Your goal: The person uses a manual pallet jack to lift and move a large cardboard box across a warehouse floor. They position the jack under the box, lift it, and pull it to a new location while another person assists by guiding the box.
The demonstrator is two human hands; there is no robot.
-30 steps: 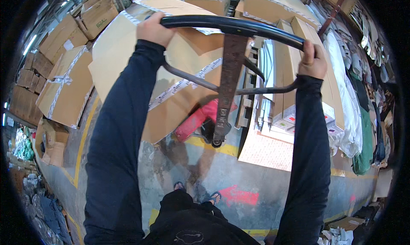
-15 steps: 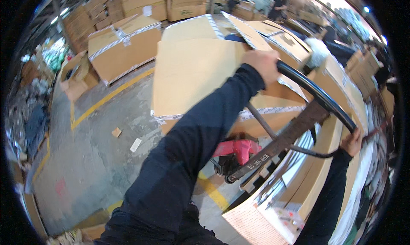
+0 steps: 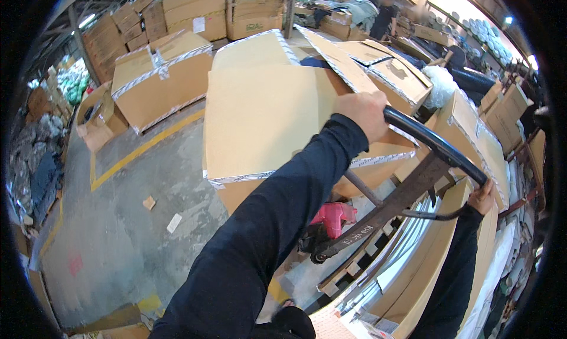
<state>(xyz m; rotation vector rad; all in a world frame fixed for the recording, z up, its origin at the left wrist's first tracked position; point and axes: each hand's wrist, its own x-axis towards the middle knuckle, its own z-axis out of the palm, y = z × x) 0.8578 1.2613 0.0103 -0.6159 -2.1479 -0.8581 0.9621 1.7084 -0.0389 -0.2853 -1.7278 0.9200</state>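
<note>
Both my hands wrapped tight on the pallet jack handle bar (image 3: 434, 143): left hand (image 3: 367, 113) on far-left end, right hand (image 3: 481, 197) near-right end. Bar runs diagonal, cardboard boxes (image 3: 263, 114) just beyond, far-left of it.

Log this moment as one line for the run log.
left hand: gripping handle bar | right hand: gripping bar's other end | pallet jack: red pump body, loaded with large cardboard boxes | floor: yellow line

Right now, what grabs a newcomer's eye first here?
Both hands grip the black handle of a pallet jack: left hand at the upper end, right hand at the lower. Ahead sits a big open carton; below the handle, the jack's pink pump stands out.
</note>
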